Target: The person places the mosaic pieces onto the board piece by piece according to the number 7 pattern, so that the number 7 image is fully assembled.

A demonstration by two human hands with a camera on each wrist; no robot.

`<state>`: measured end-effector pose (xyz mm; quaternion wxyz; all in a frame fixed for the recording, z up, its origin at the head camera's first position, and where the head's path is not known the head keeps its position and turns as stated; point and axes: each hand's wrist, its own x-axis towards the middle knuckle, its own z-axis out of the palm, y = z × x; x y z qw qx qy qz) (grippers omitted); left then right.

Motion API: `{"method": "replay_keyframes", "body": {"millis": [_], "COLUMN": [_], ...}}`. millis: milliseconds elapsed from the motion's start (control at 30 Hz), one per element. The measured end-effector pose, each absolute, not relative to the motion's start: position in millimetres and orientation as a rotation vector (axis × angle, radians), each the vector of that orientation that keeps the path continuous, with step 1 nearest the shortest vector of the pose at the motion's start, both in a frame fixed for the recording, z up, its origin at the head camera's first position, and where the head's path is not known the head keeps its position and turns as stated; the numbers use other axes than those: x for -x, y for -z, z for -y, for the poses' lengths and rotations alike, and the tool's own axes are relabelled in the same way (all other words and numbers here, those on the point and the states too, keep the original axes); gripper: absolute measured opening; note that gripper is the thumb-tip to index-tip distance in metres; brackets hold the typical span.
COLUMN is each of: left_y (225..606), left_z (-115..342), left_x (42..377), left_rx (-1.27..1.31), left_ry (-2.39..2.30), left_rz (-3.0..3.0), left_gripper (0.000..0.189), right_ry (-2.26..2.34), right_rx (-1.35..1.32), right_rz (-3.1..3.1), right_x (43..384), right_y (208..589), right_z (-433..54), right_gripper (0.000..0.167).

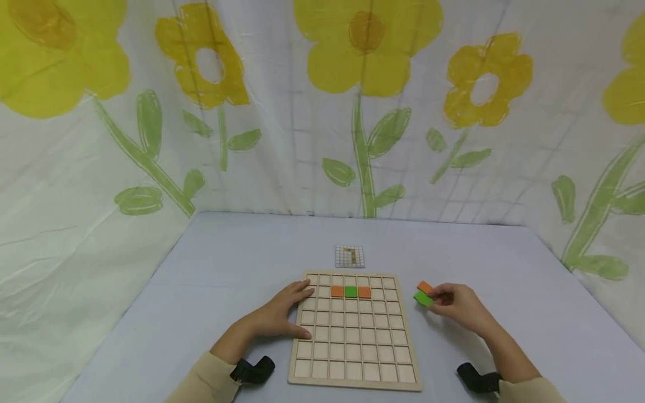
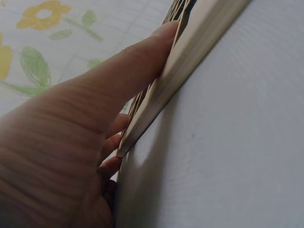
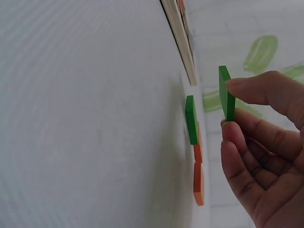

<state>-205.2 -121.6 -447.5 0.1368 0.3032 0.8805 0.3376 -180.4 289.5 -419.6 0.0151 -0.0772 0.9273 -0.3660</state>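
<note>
My right hand (image 1: pixel 461 305) pinches a green square tile (image 3: pixel 228 95) between thumb and fingertips, just off the table to the right of the board. Beneath it, in the right wrist view, lie another green tile (image 3: pixel 191 119) and two orange tiles (image 3: pixel 198 184). A wooden grid board (image 1: pixel 353 385) lies flat in front of me. In its second row from the top sit an orange tile (image 1: pixel 337 291), a green tile (image 1: pixel 350 291) and another orange tile (image 1: pixel 364 292), side by side. My left hand (image 1: pixel 277 313) rests spread on the board's left edge, thumb and fingertips on the frame.
Behind the board lies a small card (image 1: pixel 349 256) printed with a grid and coloured squares. A pale cloth covers the table (image 1: pixel 242 240). A white curtain (image 1: pixel 282 140) with yellow flowers hangs at the back and sides.
</note>
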Motion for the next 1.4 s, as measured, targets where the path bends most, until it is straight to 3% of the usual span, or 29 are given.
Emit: {"method": "replay_keyframes", "body": {"millis": [1067, 1400], "left_y": [449, 449], "left_z": [121, 121], "left_x": [206, 206], "left_rx": [-0.886, -0.875], "left_ry": [-0.972, -0.962], "left_rz": [-2.565, -2.558], "left_gripper": [0.095, 0.094], "right_ry": [1.199, 1.193], "right_rx": [0.606, 0.588], "right_rz": [-2.753, -2.694], "right_x": [205, 208], "right_y": [411, 411], "right_z": [-230, -214], "right_gripper": [0.023, 0.025]}}
